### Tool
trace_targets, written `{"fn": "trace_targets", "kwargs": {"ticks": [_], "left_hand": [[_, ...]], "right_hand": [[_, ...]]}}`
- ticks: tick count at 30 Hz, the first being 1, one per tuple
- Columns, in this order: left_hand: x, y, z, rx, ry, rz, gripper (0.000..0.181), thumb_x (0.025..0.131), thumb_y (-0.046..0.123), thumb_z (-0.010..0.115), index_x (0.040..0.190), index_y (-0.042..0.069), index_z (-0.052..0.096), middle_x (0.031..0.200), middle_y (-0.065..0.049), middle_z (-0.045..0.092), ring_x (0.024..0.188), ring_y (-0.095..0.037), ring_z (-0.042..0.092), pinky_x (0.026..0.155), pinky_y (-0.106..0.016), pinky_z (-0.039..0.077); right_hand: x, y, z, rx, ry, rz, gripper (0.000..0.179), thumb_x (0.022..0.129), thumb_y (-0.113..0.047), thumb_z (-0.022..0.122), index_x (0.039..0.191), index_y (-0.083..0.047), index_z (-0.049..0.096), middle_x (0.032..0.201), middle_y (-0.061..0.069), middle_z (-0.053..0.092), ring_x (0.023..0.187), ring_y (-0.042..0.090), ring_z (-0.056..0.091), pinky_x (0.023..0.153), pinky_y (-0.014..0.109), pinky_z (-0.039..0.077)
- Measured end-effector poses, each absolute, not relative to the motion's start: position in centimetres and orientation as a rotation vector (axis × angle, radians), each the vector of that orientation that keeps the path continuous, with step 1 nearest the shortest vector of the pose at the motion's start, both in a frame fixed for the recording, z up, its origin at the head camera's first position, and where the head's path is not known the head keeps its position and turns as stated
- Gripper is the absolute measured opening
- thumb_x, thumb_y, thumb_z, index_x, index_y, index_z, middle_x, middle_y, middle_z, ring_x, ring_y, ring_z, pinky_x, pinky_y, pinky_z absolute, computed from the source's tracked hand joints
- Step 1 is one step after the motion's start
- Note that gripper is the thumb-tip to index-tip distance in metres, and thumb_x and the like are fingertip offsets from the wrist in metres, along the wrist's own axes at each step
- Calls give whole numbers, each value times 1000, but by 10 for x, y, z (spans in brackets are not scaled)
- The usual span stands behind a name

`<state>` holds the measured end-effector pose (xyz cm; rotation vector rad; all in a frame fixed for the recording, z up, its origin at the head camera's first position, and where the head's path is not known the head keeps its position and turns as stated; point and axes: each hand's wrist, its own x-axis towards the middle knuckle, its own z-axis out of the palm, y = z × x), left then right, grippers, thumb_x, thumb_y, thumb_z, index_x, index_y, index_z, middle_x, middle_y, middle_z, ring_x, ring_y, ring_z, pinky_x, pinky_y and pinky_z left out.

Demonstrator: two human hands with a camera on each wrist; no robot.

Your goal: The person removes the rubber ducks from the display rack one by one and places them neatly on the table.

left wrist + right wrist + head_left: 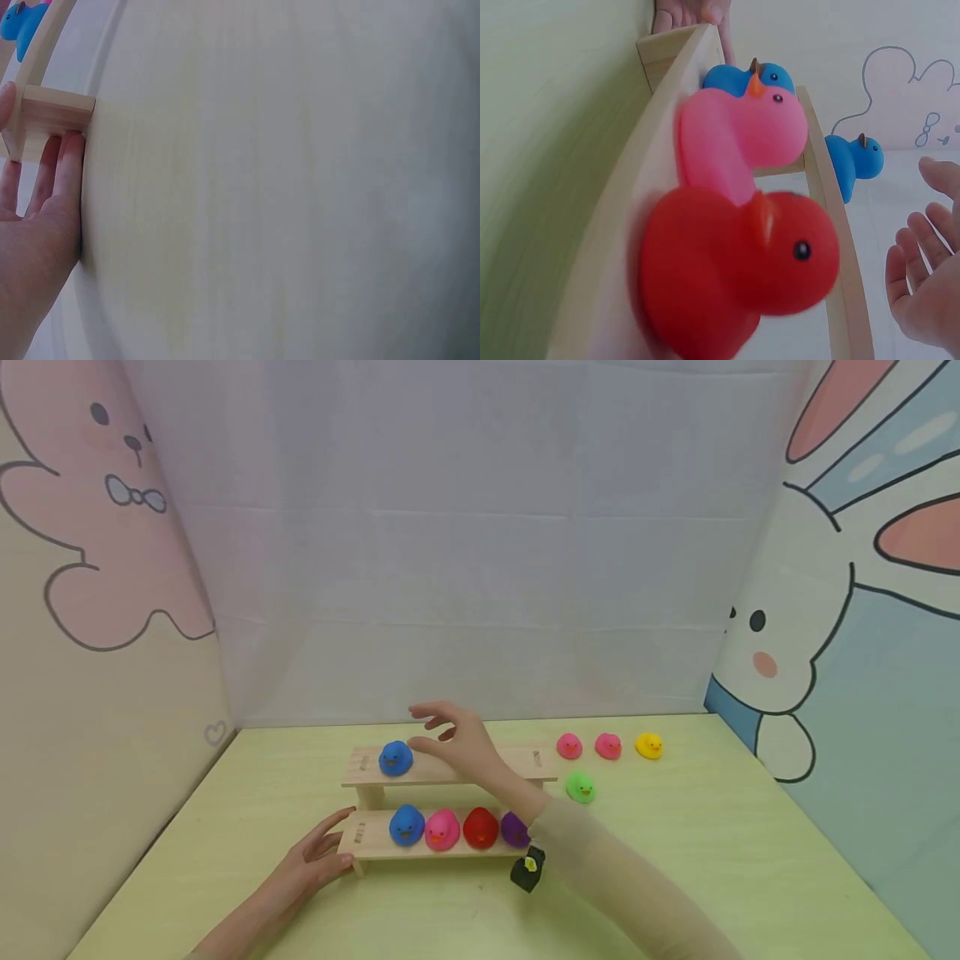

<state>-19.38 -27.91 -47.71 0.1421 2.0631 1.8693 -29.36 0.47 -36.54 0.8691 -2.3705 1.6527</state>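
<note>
A two-tier wooden rack (450, 770) stands on the table. On its upper board sits one blue rubber duck (395, 760), near the left end. Along the lower board are a blue duck (406, 827), a pink duck (442, 831), a red duck (705, 277) and a purple duck (513, 832), partly hidden by the right sleeve. My left hand (311, 862) grips the left end of the lower board, its fingertips by the rack's leg (56, 105). Over the upper board, just right of the blue duck, my right hand (463, 745) hovers with thumb and fingers apart, holding nothing.
Right of the rack, two pink ducks (608, 746), a yellow duck (649, 746) and a green duck (581, 787) rest on the table (720, 852). A small black cube (528, 870) is at the right cuff. A white curtain (465, 543) hangs behind.
</note>
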Motion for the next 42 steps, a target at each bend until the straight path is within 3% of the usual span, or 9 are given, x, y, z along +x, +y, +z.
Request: {"fn": "trace_targets", "kwargs": {"ticks": [10, 17, 26, 42], "left_hand": [[-193, -281, -476, 198, 2053, 1864, 75, 98, 14, 58, 159, 18, 14, 129, 10, 56, 115, -5, 61, 96, -21, 48], [-192, -281, -474, 175, 2072, 1835, 76, 99, 16, 58, 159, 19, 13, 133, 5, 54, 116, -3, 59, 96, -21, 48], [-192, -283, -476, 192, 2050, 1860, 75, 99, 14, 57, 159, 18, 12, 128, 13, 56, 115, -2, 59, 96, -20, 48], [-193, -281, -475, 187, 2043, 1852, 75, 99, 15, 57, 159, 17, 12, 130, 9, 55, 116, -1, 59, 97, -19, 48]], "right_hand": [[-290, -16, -378, 1008, -2420, 1736, 44, 90, -22, 73, 132, -25, 62, 133, -1, 64, 92, 11, 52, 80, 29, 46], [-287, -18, -376, 960, -2420, 1803, 44, 91, -18, 72, 133, -19, 62, 134, 2, 64, 94, 20, 51, 81, 32, 43], [-288, -25, -382, 983, -2494, 1680, 43, 86, -26, 78, 127, -25, 66, 130, -4, 64, 88, 12, 50, 66, 20, 43], [-282, -25, -383, 921, -2531, 1603, 38, 86, -25, 78, 123, -25, 70, 118, -4, 67, 86, 11, 51, 69, 18, 42]]}}
